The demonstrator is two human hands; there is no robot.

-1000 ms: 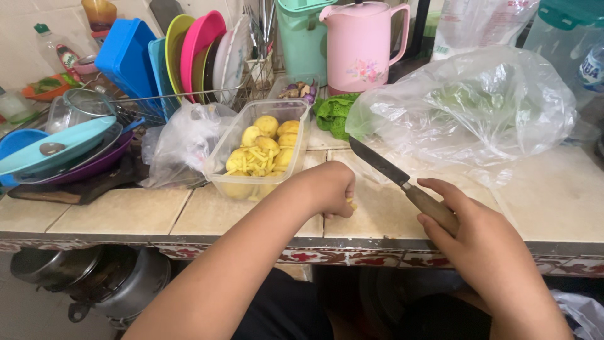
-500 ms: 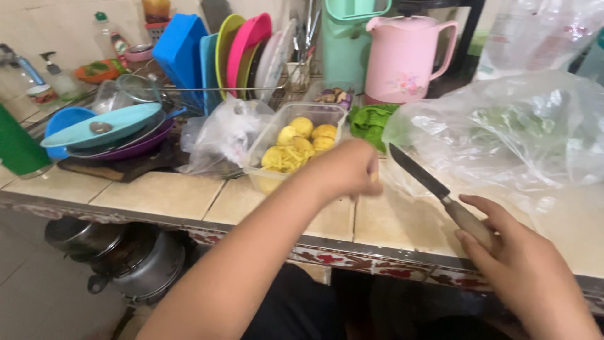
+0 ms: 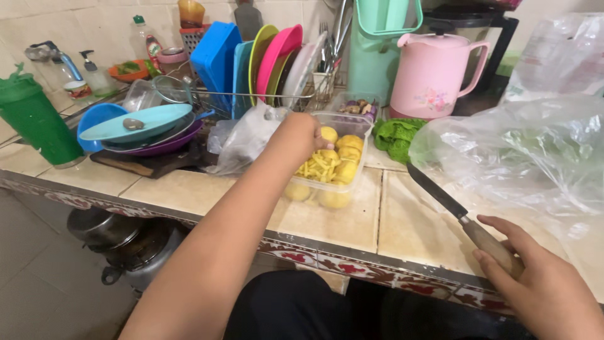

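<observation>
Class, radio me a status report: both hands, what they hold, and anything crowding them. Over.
Left hand reaching into clear tub of yellow potatoes. Right hand has knife in its grip, blade on counter. Plastic bag crowds right.

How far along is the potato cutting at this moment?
Done: yellow strips already lie in the clear plastic container among whole peeled yellow potatoes. In hand: the left hand reaches into it; the right hand holds the wooden-handled knife in its grip. Left: several potatoes are uncut.
</observation>
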